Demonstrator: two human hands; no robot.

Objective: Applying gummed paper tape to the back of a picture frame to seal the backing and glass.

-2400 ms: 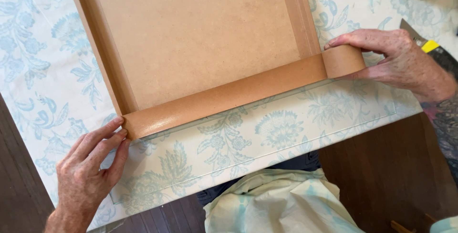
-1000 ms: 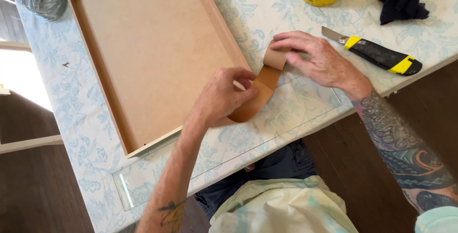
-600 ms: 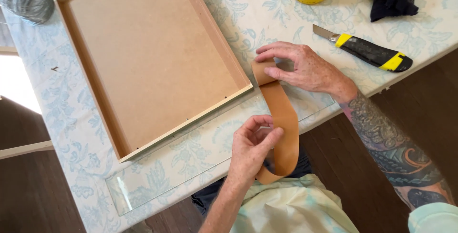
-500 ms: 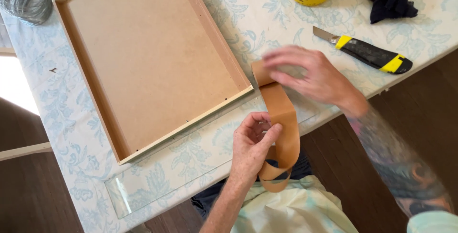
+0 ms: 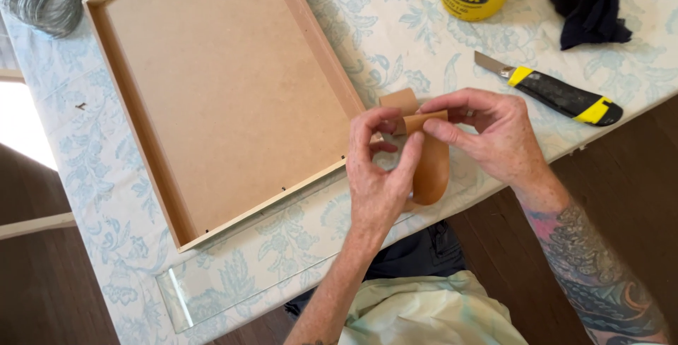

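Since the earlier frame, both hands have drawn together and folded the brown tape strip (image 5: 431,168) into a loop. The backing board (image 5: 226,91) sits inside the wooden frame (image 5: 141,140); its near edge is bare of tape. Left hand (image 5: 378,175) and right hand (image 5: 494,133) pinch the strip's end above the tabletop (image 5: 395,41). The adhesive side cannot be made out.

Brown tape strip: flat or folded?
Folded: the brown tape strip loops back on itself, its ends pinched between left hand and right hand.
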